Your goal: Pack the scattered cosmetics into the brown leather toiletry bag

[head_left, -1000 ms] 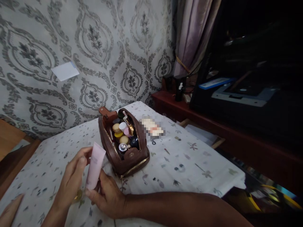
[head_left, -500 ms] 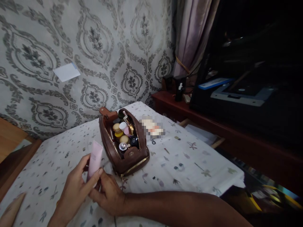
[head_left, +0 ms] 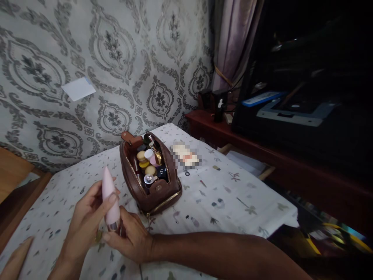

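Note:
A pale pink tube with a shiny metallic band at its lower end stands nearly upright between my two hands. My left hand is wrapped round its body, thumb on the near face. At the lower end, the fingers of my right hand are closed round the metallic cap. Just beyond and to the right lies an unzipped brown leather bag, with jars, small bottles and other cosmetics inside. Neither hand touches the bag.
A blurred cream item lies right of the bag on the patterned white cloth. Behind is a patterned wall with a paper. A dark red desk and a large black screen stand at the right.
The pink tube has turned in my hands, now showing its narrow edge and its metallic end. My left thumb has moved up onto the tube. The view has shifted slightly.

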Demonstrator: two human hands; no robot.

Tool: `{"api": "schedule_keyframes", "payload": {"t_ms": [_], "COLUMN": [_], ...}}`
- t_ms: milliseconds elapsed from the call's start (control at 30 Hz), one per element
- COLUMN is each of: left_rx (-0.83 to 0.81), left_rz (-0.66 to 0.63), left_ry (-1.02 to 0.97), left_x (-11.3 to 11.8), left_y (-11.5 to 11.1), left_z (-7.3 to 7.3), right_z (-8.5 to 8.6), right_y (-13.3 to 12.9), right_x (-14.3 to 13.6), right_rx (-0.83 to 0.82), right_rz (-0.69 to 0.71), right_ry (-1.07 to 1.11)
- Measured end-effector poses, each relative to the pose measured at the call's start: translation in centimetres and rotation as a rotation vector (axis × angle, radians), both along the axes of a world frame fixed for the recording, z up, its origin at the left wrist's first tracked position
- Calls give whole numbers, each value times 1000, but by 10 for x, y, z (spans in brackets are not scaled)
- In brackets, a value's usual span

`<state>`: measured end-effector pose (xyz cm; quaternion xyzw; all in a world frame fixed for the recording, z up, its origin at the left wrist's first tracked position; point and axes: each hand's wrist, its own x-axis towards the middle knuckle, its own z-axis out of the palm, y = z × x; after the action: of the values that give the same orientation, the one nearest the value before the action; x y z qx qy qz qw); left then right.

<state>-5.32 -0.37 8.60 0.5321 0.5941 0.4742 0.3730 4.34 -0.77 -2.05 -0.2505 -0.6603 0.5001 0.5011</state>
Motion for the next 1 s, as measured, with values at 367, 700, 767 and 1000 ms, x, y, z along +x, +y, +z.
{"api": "schedule_keyframes", "payload": {"t_ms": [367,700,767,1000], "left_rx": [19,160,181,413], "left_rz": [-112,-299,-330,-338], "left_ry": [-197,-135,-111,448], "left_x": [19,45,48,41], "left_y": [17,38,42,50], "left_z": [23,40,41,40], "right_z": [40,74,77,90], "right_y": [-7,-5,-3,0], "right_x": [19,76,84,109], "right_rx": [-180,-277,-284,-335], "right_rz": [104,-40,-61,-88], "right_ry": [218,293,303,363]}}
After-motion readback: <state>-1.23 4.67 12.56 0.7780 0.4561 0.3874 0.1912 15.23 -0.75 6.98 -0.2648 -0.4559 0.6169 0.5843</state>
